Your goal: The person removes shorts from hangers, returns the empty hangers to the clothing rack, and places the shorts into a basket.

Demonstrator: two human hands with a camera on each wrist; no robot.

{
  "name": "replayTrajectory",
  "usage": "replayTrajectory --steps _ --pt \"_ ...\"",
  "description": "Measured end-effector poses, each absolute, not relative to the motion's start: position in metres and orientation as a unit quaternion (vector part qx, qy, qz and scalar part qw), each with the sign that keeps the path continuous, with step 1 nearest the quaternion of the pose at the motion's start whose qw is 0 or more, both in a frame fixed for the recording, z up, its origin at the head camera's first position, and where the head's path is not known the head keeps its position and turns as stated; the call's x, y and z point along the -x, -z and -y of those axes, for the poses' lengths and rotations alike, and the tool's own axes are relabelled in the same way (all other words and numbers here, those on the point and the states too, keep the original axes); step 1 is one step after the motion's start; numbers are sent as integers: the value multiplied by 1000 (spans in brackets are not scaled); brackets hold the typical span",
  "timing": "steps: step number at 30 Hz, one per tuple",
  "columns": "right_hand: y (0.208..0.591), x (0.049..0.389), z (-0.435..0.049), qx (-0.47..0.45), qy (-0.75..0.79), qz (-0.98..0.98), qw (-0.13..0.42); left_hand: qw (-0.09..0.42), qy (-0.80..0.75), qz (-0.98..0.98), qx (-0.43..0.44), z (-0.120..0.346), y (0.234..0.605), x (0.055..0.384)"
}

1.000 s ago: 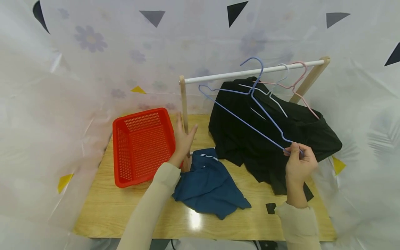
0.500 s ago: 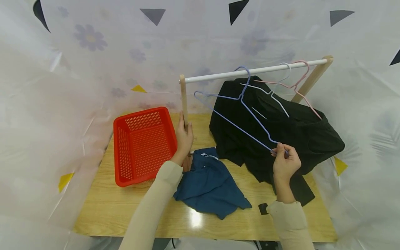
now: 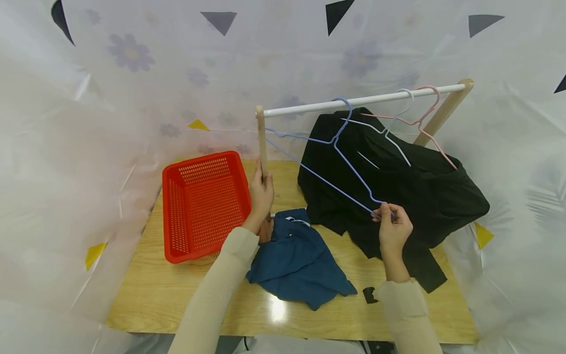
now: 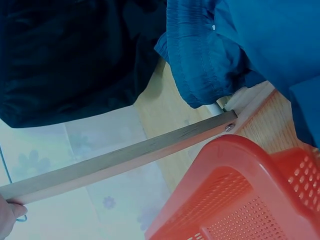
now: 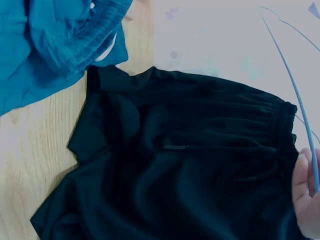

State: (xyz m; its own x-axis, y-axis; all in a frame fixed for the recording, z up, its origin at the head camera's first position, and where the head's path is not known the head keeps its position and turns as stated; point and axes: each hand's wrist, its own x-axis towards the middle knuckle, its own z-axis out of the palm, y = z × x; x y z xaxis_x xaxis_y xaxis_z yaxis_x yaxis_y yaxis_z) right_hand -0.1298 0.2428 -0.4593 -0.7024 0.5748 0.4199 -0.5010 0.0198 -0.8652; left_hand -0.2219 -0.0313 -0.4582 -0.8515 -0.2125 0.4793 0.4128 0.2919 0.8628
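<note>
In the head view, a slim periwinkle-blue hanger of thin, coated-looking rod [image 3: 334, 139] hangs at a tilt, with nothing on it, its hook apparently over the white round rail [image 3: 300, 108] of a small wooden-ended rack. The person's right hand [image 3: 395, 227] pinches its lower right corner between thumb and fingers, while the left hand [image 3: 262, 196] grips the pale wooden post [image 3: 262, 137] at the rack's near left end. The hanger looks very light, springy rather than rigid, and perhaps a little slick; the corner or the twisted neck should give the surest hold, and it seems hard to break but easy to swing. Its far left end runs behind the post. Close to its right, a white thin hanger [image 3: 387, 132] and a pink thin hanger [image 3: 419, 124] reach into a soft black cloth garment [image 3: 415, 196], whose bulk crowds the right hand. On the wood-grained counter [image 3: 146, 295] lie a crumpled dark-blue cloth garment [image 3: 300, 265] and, left of the post, a red perforated plastic basket [image 3: 166, 216]. In the left wrist view, the post slants from the left thumb to its wooden foot, just beside the basket's rim. In the right wrist view, the right fingers meet the hanger at the picture's edge, beside the black garment's gathered waistband.
</note>
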Motion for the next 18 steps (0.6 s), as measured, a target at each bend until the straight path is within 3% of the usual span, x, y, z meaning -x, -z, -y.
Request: replayTrajectory --steps 6,8,12,15,17,18 --pt "443 126 -237 75 -635 657 399 260 597 756 72 32 460 222" --pt "435 124 -230 103 -594 669 435 258 597 756 73 33 461 223" --pt "427 126 -213 118 -480 664 561 259 595 757 71 33 461 223" --pt "438 130 -194 40 -410 653 635 261 593 758 70 33 459 222" --pt "457 129 -178 -55 -368 678 634 263 591 759 70 33 458 222" --pt "469 127 -170 -106 -351 704 608 265 590 760 70 33 457 222"
